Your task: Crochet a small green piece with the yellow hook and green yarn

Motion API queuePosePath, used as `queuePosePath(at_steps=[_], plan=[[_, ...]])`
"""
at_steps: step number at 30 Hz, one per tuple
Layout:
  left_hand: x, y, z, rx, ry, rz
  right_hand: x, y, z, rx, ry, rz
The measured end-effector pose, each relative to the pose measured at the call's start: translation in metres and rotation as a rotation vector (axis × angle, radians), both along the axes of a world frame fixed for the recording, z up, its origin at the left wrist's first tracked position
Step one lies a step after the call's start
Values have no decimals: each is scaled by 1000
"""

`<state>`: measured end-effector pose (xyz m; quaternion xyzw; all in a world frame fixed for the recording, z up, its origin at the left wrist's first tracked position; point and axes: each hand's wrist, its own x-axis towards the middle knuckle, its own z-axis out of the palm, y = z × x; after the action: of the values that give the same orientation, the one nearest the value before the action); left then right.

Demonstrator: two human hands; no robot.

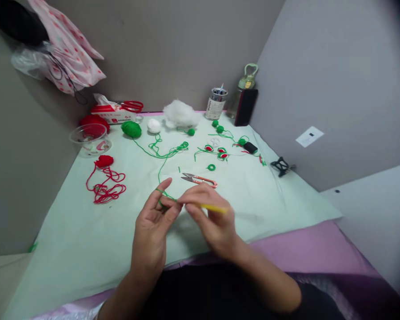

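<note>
Green yarn (159, 174) runs from the green yarn ball (131, 129) down to my left hand (153, 222), looped round its raised index finger. The left thumb and fingers pinch the yarn. In my right hand (213, 218) is a crochet hook with a yellow handle (214, 208), its tip at the left fingertips. Whatever small stitches lie between the fingertips are hidden. Just beyond the right hand lie thread snips (200, 179) with orange handles. A small green crocheted ring (211, 167) sits behind them.
Red yarn (108, 191) lies tangled at left, near a clear plastic tub (90, 138). Along the back stand a tissue box (115, 114) with red scissors (132, 106), white stuffing (180, 114), a pen jar (216, 103) and a phone (246, 107). Small red-and-green crocheted pieces (222, 154) lie right of centre.
</note>
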<state>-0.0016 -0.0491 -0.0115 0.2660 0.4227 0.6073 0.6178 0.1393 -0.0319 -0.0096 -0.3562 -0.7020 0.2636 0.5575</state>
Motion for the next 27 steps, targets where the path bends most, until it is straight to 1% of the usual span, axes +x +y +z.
queuePosePath(at_steps=[2,3,4,5,6,8,10,12,15,17,20,23,25,27], plan=[[3,-2,-1,4,10,-28,-5,-4,-4,208,-204,-93],[3,-1,-1,-20,-22,-73,-5,-4,-6,276,-243,-122],[2,0,-1,-55,-75,-125,-4,-4,-7,298,-226,-139],[0,1,-1,-90,-137,-172,-3,-4,-7,256,-168,-127],[-3,3,0,-119,-191,-207,0,-2,-7,180,-74,-102],[-7,5,1,-131,-234,-212,6,2,-5,-24,152,-31],[-8,5,1,-93,-185,-164,9,5,-2,-182,343,47],[-7,2,2,-38,-101,-134,8,7,-1,-255,412,119],[-3,-1,1,-10,-28,-130,3,6,1,-266,337,182],[-2,-1,1,-23,-24,-115,-1,5,2,-261,299,193],[-2,1,1,-41,-54,-100,-4,4,4,-248,311,205],[-4,3,2,-55,-114,-135,-4,4,5,-226,306,207],[-7,5,3,-77,-146,-163,-1,6,4,-221,304,181],[-11,6,5,-103,-184,-207,3,8,3,-249,347,164]])
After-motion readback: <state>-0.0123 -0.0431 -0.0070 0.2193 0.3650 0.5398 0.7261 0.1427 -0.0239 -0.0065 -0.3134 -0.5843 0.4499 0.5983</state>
